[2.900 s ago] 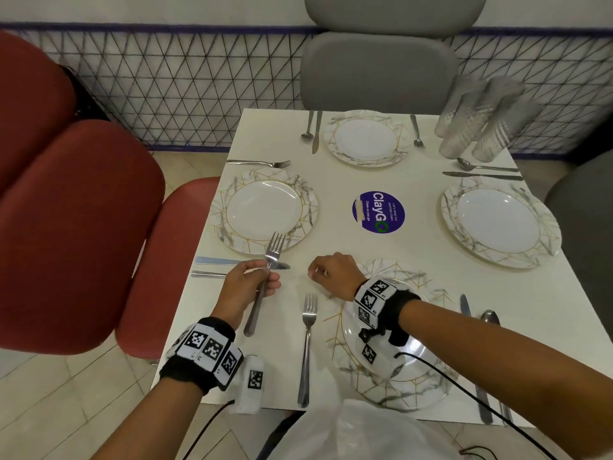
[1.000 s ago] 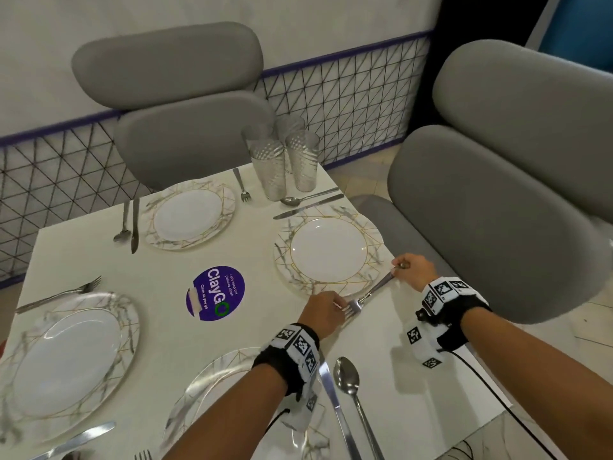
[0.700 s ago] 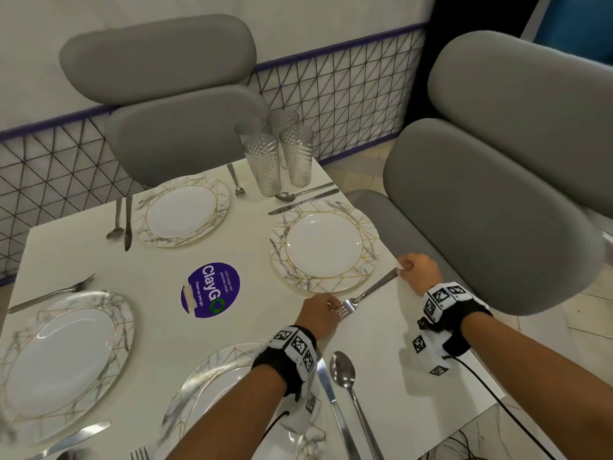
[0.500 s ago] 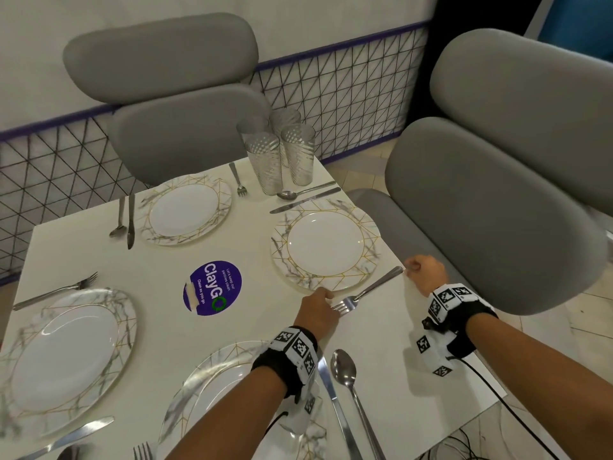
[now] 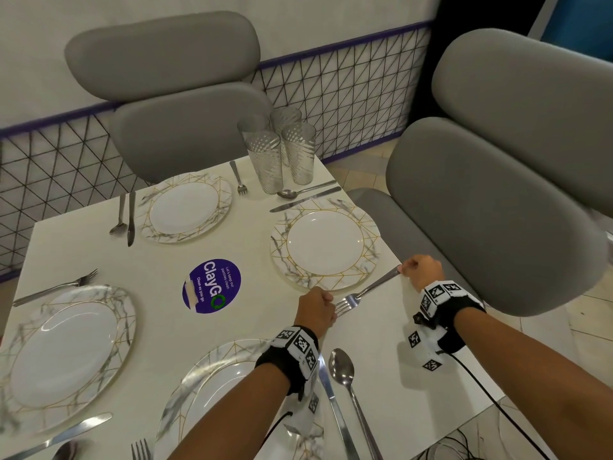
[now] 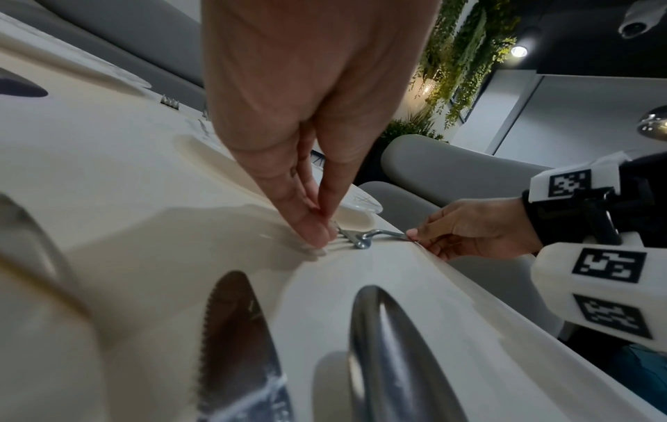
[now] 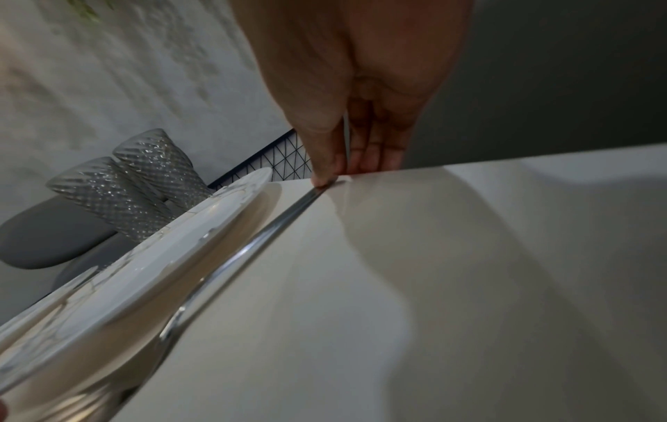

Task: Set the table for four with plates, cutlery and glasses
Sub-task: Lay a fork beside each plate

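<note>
Four plates (image 5: 326, 243) down, cutlery at each. Last fork (image 5: 366, 289) lies on the desk just near of the right plate; left hand (image 5: 315, 310) fingers pinch its tines, right hand (image 5: 421, 271) fingers pinch the handle end. Glasses (image 5: 278, 154) clustered at far corner, undistributed.

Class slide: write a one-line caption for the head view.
Both hands, left hand and right hand, set a fork beside the right-side plate.

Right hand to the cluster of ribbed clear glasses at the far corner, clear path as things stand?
Probably yes. The right hand pinches the silver fork handle at the table edge. Between it and the ribbed clear glasses lie only the flat marble-rimmed plate, a spoon and knife, all low enough to pass over.
</note>
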The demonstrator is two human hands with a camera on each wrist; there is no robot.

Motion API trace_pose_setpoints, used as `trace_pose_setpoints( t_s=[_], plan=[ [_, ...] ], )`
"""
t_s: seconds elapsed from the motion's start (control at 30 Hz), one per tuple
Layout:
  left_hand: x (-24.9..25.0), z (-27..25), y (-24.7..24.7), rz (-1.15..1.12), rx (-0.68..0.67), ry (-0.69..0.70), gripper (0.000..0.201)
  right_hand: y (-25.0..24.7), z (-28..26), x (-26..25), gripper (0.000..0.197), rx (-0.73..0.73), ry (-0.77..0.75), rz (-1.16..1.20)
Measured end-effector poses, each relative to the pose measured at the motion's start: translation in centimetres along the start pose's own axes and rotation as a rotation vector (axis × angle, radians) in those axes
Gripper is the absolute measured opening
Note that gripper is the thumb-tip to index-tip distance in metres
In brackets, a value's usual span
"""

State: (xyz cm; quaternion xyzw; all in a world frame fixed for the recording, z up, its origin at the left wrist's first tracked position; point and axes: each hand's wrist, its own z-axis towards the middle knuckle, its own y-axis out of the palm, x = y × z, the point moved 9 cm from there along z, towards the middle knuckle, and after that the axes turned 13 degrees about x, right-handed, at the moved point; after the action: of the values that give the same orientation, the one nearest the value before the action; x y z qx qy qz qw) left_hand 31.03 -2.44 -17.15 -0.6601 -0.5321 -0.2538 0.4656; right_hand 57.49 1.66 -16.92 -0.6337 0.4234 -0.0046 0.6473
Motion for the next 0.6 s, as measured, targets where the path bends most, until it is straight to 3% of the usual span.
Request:
trace_pose_setpoints(
  t_s=[0.6],
  plan=[
    [0.2,-0.3,-0.9,0.011,0.001,-0.007,0.023,0.3,0.0,0.1,0.029,-0.007,-0.013,-0.005]
  ],
)
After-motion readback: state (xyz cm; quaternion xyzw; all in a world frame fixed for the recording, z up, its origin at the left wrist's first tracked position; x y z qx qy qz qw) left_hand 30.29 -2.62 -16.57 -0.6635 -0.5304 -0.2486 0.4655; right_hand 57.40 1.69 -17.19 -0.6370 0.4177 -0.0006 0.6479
